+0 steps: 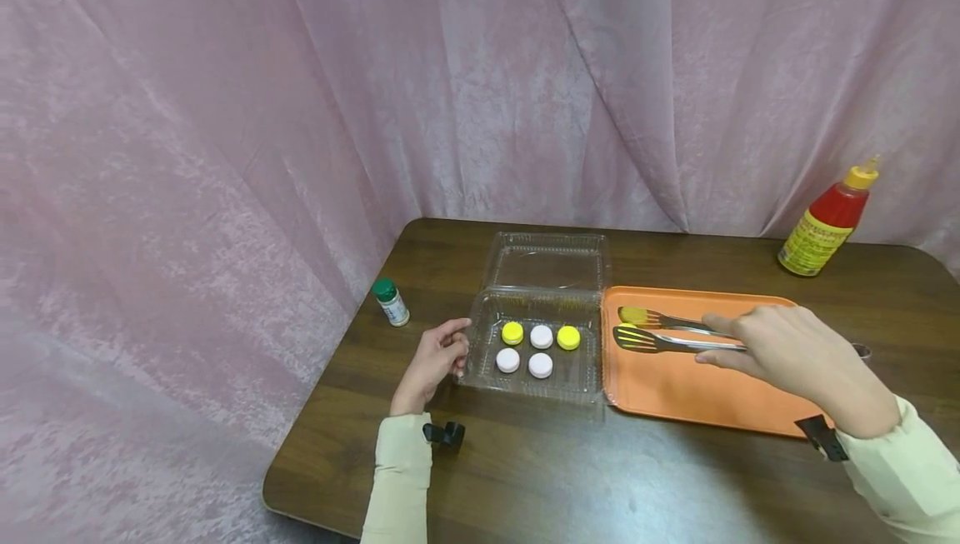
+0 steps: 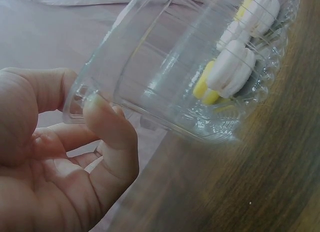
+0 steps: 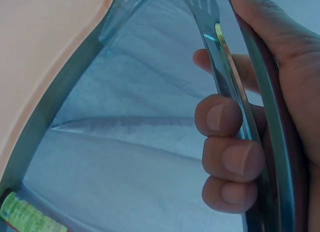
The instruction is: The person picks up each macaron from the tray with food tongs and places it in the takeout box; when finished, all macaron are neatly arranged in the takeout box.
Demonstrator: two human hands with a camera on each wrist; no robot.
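My left hand (image 1: 442,352) pinches the left rim of a hinged clear plastic box (image 2: 165,66) between thumb and finger. The box lies with its lid (image 1: 551,265) folded back. Inside sit two yellow macarons (image 1: 568,337) and three white macarons (image 1: 540,365). Over the orange tray (image 1: 690,398), my right hand (image 1: 795,352) grips metal tongs (image 3: 225,66), fingers curled round one arm and the thumb side along the other. A yellow macaron (image 1: 632,316) shows at the slotted tong ends, partly hidden by them; I cannot tell whether they squeeze it.
A green-capped shaker bottle (image 1: 392,302) stands left of the box. Toward the back right is a red sauce bottle (image 1: 828,227) with a yellow cap. The tray adjoins the box's right side on the dark wooden table (image 1: 525,461). Pink curtains (image 1: 510,94) hang behind.
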